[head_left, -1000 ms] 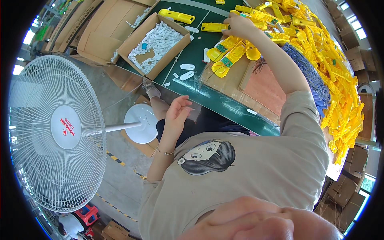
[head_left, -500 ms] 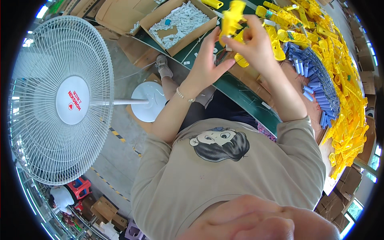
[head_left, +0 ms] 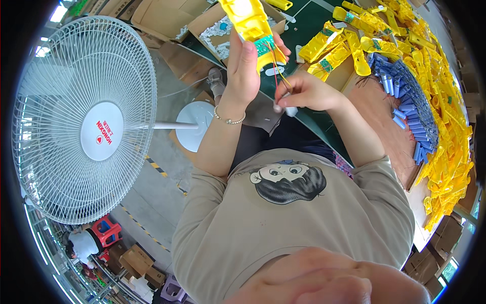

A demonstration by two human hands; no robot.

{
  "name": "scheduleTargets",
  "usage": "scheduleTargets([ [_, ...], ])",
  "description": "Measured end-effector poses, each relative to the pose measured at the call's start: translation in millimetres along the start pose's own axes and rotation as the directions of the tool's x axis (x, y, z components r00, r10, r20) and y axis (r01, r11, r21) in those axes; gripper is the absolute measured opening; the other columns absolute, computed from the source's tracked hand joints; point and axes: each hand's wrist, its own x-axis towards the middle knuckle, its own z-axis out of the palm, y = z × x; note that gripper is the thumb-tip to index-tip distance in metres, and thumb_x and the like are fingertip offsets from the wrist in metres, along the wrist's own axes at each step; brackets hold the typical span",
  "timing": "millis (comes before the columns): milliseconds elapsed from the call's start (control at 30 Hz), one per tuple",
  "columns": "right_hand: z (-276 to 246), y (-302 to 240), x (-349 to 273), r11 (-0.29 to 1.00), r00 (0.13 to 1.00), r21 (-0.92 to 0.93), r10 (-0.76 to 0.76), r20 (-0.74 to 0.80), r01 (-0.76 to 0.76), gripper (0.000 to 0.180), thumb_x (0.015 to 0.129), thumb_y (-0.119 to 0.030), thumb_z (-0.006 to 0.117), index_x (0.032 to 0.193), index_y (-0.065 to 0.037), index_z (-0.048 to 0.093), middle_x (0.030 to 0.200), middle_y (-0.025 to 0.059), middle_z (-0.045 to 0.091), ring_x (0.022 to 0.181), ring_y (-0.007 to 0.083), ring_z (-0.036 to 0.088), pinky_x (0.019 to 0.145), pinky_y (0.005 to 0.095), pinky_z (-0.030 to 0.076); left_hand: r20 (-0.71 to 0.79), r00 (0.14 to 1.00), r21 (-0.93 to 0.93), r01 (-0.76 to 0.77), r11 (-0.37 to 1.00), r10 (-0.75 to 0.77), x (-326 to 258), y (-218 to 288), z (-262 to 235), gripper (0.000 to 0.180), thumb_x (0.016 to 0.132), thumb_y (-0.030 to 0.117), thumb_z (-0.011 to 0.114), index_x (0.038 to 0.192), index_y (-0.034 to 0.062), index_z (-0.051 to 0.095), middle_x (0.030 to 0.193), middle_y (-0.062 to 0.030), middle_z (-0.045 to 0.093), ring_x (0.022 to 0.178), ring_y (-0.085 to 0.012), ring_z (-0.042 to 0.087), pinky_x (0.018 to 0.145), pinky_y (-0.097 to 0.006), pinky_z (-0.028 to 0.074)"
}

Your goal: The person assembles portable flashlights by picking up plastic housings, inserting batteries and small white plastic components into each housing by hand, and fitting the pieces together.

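While the left hand [head_left: 244,68] wraps around the lower end of a yellow plastic housing [head_left: 248,23], that housing stands above the hand, toward twelve o'clock, its long axis running from about five to eleven o'clock. Thin red and yellow wires [head_left: 277,68] trail from its green circuit board [head_left: 264,45] toward five o'clock, where the right hand [head_left: 306,93] pinches them together with a small white part [head_left: 289,109], over the green tabletop [head_left: 309,20].

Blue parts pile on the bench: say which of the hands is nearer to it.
Right. The right hand pinches thin wires just left of the blue parts pile; the left hand grips the yellow housing farther left.
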Motion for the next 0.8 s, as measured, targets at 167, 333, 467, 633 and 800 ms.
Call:
scheduleTargets([
  [167, 5.4, -17.3, -30.4, 0.98, 0.886, -0.101, 0.107, -0.45, -0.17, 0.018, 0.084, -0.011, 0.066, 0.097, 0.002, 0.068, 0.072, 0.0033, 0.065, 0.065, 0.0055, 0.059, 0.056, 0.0202, 0.043, -0.019, 0.984, 0.467, -0.147, 0.872, 0.176, -9.2, 0.1, -27.8, 0.043, 0.099, 0.035, 0.035, 0.126, 0.0016, 0.032, 0.102, -0.0152, 0.055, 0.088, -0.0225, 0.06, 0.081, -0.037, 0.05],
  [333, 17.1, -38.6, -43.6, 0.735, 0.712, -0.631, -0.304, -0.633, -0.247, 0.029, 0.081, -0.02, 0.071, 0.101, 0.0, 0.068, 0.077, 0.0059, 0.068, 0.069, 0.0098, 0.06, 0.062, 0.024, 0.046, -0.146, 0.989, 0.442, 0.039, 0.896, 0.028, -22.0, -1.9, -23.8, 0.036, 0.098, 0.023, 0.041, 0.126, 0.001, 0.033, 0.101, -0.0106, 0.054, 0.087, -0.0152, 0.057, 0.08, -0.029, 0.047],
  [467, 10.0, -32.1, -45.9, 0.901, 0.63, -0.421, -0.268, -0.729, -0.104, 0.032, 0.078, -0.018, 0.074, 0.102, 0.002, 0.067, 0.086, 0.0083, 0.069, 0.077, 0.0118, 0.061, 0.071, 0.0251, 0.048, -0.167, 0.984, 0.362, 0.126, 0.924, -0.069, -27.9, -4.7, -20.1, 0.035, 0.099, 0.023, 0.039, 0.126, 0.0012, 0.034, 0.1, -0.011, 0.055, 0.086, -0.0148, 0.057, 0.078, -0.029, 0.048],
  [633, -15.3, -37.5, -56.0, 0.855, 0.726, -0.348, 0.046, -0.687, -0.384, 0.031, 0.074, -0.013, 0.077, 0.099, 0.001, 0.068, 0.089, 0.0089, 0.068, 0.079, 0.0131, 0.061, 0.073, 0.0247, 0.048, -0.181, 0.971, 0.327, 0.207, 0.922, -0.154, -37.2, -3.9, -21.0, 0.035, 0.1, 0.026, 0.038, 0.124, 0.0017, 0.037, 0.098, -0.011, 0.056, 0.083, -0.0153, 0.058, 0.075, -0.029, 0.049],
  [800, -25.7, -11.6, -52.7, 0.849, 0.817, 0.371, -0.115, -0.566, 0.377, 0.025, 0.08, -0.014, 0.072, 0.098, 0.001, 0.064, 0.085, 0.0043, 0.062, 0.064, 0.0083, 0.047, 0.057, 0.0236, 0.04, -0.21, 0.895, 0.042, 0.41, 0.911, -0.394, -50.7, -6.4, -15.6, 0.046, 0.101, 0.04, 0.023, 0.123, 0.0042, 0.041, 0.095, -0.0136, 0.06, 0.078, -0.0224, 0.063, 0.068, -0.036, 0.054],
])
